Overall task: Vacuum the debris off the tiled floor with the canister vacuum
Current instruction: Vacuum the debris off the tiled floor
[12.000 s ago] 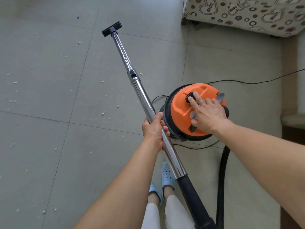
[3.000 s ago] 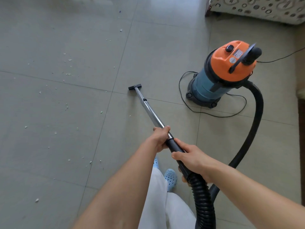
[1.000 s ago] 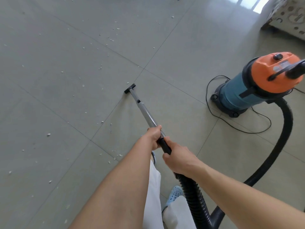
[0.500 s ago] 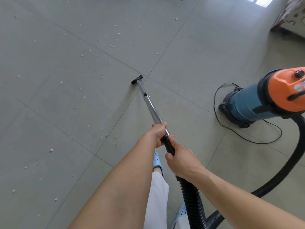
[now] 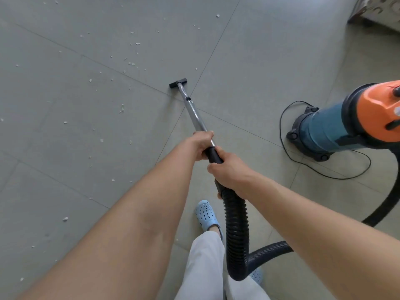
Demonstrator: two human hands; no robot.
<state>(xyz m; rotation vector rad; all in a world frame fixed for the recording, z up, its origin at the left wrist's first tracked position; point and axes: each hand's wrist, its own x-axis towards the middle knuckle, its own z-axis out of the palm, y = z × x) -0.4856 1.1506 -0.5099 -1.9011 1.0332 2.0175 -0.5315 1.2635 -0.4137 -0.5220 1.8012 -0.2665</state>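
Note:
A chrome vacuum wand slopes down to a small black nozzle that sits on the grey tiled floor near a grout crossing. My left hand grips the wand's upper end. Just behind it, my right hand grips the black handle where the ribbed hose begins. The canister vacuum, blue with an orange lid, stands on the floor at the right. Small pale debris lies scattered over the tiles left of and beyond the nozzle.
A thin black power cord loops on the floor around the canister's base. The hose curves behind my legs towards the canister. My blue clogs stand below the hands. A patterned furniture corner shows at top right.
The nozzle has been pushed a little further out along the grout line, and the view has swung so the canister sits further right. Both hands keep their grip.

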